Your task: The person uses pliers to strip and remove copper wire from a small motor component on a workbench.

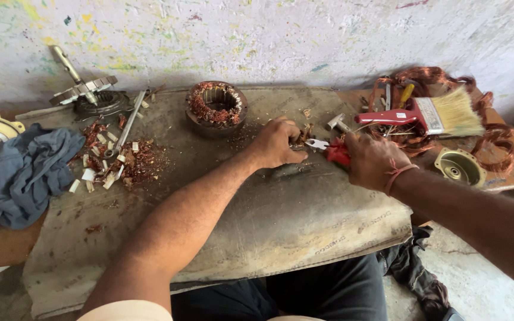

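Note:
My right hand [371, 160] grips red-handled pliers [331, 150], their metal jaws pointing left. My left hand [278, 142] is closed on a small clump of copper wire right at the jaws; the piece is mostly hidden by my fingers. Both hands meet over a worn grey mat [281, 220] laid on the bench. Behind my left hand stands a round motor stator [216, 107] with copper windings.
A red-handled paintbrush [429, 114] lies on a tangle of copper wire [495, 142] at the right, with a small hammer [338, 123] and a round metal cap [459, 167] nearby. At the left are a blue cloth [22, 172], wire scraps [120, 160] and a rotor with shaft [84, 89].

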